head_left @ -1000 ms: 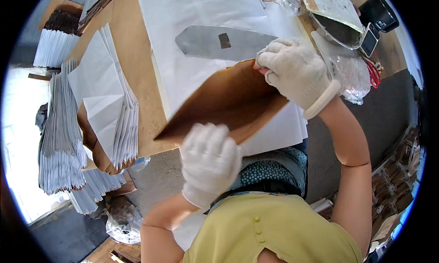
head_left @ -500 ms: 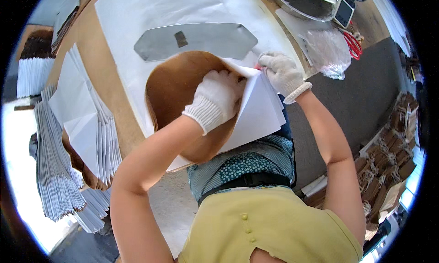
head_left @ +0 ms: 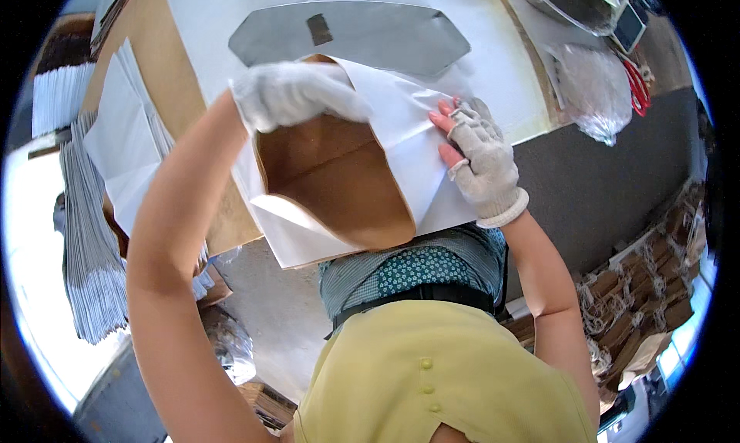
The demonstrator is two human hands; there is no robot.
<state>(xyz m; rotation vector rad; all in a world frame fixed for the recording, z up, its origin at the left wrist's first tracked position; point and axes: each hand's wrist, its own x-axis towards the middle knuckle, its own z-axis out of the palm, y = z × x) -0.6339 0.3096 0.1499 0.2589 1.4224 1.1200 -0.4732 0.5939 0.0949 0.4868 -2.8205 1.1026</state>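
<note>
A paper bag, white outside [head_left: 420, 158] and brown inside, lies on the table with its mouth spread wide towards me. My left hand [head_left: 297, 96], in a white knit glove, reaches across the far side of the mouth. Its fingers are blurred and lie against the bag's far edge, so their grip cannot be made out. My right hand [head_left: 486, 154] wears a glove with bare fingertips. Its fingers are spread and rest on the bag's white right side. Just beyond the bag lies a flat grey plate with pointed ends [head_left: 351, 34], a dark patch on it.
Stacks of folded white paper bags [head_left: 92, 235] stand at the left. A clear plastic bag [head_left: 593, 88], red-handled scissors [head_left: 637, 84], a metal bowl [head_left: 566, 3] and a small device with a screen [head_left: 628, 23] sit at the far right. Tied brown bundles [head_left: 640, 289] lie lower right.
My left hand has come out of the bag's mouth to its far left edge. The right side has folded inward, and my right hand has moved slightly down onto the white paper.
</note>
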